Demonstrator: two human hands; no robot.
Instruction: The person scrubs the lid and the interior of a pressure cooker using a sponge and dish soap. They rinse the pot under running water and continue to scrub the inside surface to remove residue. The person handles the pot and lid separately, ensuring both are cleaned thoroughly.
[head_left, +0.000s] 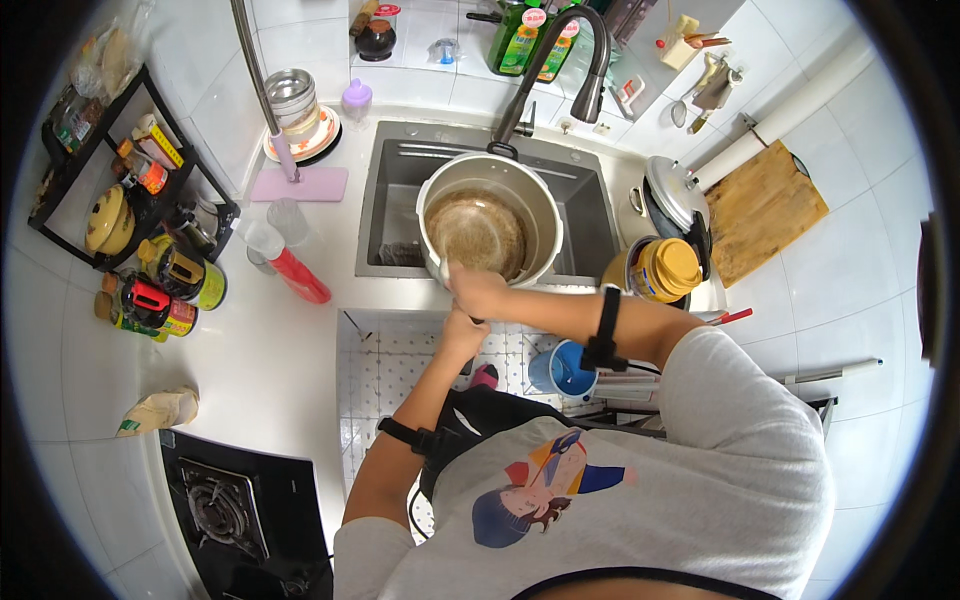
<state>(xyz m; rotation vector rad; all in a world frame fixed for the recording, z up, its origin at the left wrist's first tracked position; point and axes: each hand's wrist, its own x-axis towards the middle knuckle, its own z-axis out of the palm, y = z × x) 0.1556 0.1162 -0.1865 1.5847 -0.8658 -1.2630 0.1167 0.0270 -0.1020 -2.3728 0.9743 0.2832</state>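
A large metal pot (487, 217) with a brownish, stained bottom rests over the front of the grey double sink (585, 217), tilted towards me. My left hand (463, 334) is closed around the pot's dark long handle, below the rim. My right hand (474, 291) is at the pot's near rim with a small whitish thing, mostly hidden, between its fingers; what it is I cannot tell. The dark pull-down faucet (555, 67) arches behind the pot.
A red-bottomed clear bottle (296, 274) and a clear cup (287, 219) stand left of the sink, near a pink squeegee head (300, 184). To the right are a yellow-lidded jar (667, 270), a metal pot lid (673, 187) and a wooden cutting board (765, 210). A gas stove (247, 510) lies lower left.
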